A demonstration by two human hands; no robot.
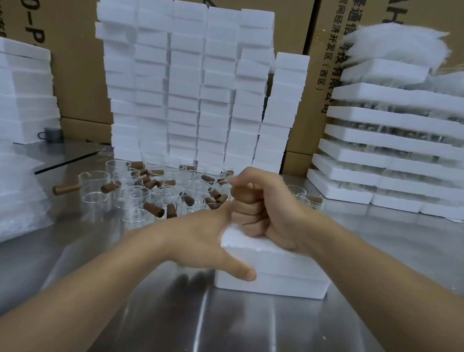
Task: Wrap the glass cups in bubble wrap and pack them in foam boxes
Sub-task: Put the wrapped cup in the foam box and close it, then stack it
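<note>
From the head camera, a closed white foam box sits on the steel table, just to the 5 o'clock side of the middle of the view. The seam between its lid and base shows along the near face. The left hand holds the box's 9 o'clock end, with the thumb laid flat across the near face and the forefinger reaching up past the far edge; the other fingers are hidden behind the box. The right hand is balled into a tight fist with nothing showing inside it, and its little-finger side rests on the lid near the far 10 o'clock corner. At 10 o'clock from the box, a crowd of bare glass cups with brown wooden handles stands on the table, some handles pointing outward. Sheets of bubble wrap lie piled at 9 o'clock, near the table's edge. At 12 o'clock behind the cups rises a tall wall of stacked foam boxes. At 2 o'clock, wide foam trays are stacked in layers with glassware between them. Brown cardboard cartons with printed lettering stand behind everything.
</note>
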